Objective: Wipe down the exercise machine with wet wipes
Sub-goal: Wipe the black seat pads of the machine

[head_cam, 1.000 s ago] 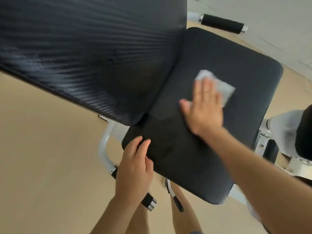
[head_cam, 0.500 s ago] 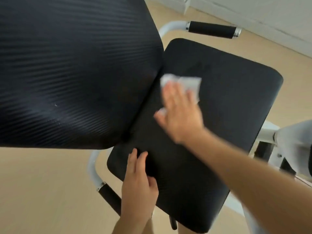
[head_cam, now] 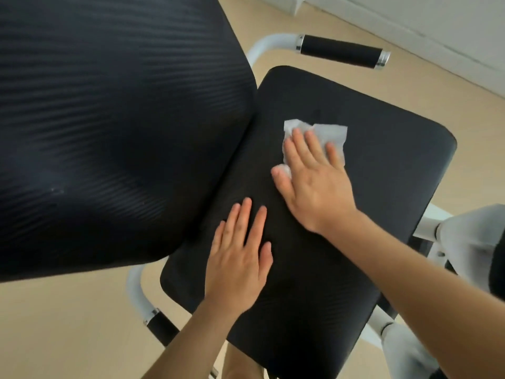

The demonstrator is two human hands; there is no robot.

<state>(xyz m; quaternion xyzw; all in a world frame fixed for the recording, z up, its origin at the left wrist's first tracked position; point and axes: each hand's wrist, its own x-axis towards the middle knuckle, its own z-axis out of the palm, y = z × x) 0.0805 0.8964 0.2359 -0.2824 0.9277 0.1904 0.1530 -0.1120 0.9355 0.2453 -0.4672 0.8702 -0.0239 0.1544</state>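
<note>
Now the right hand (head_cam: 314, 184), fingers straight, pins a crumpled white wet wipe (head_cam: 329, 132) under its fingertips on the black padded seat (head_cam: 388, 170), left hand (head_cam: 237, 258) flat beside its wrist; unpinched, the wipe could bunch or slip out.

Black ribbed seat pad (head_cam: 369, 187) & backrest (head_cam: 109, 119), white wipe (head_cam: 332, 132), white frame (head_cam: 270, 45).

Matt black vinyl with a fine ribbed weave is seen on the seat pad (head_cam: 382, 192) and backrest (head_cam: 109, 119). The wipe (head_cam: 332, 132) is shown as thin, crumpled white cloth. A glossy white-painted tube (head_cam: 269, 43), a chrome collar (head_cam: 301, 41) and a matt black handle sleeve (head_cam: 338, 54) are picked out.
</note>
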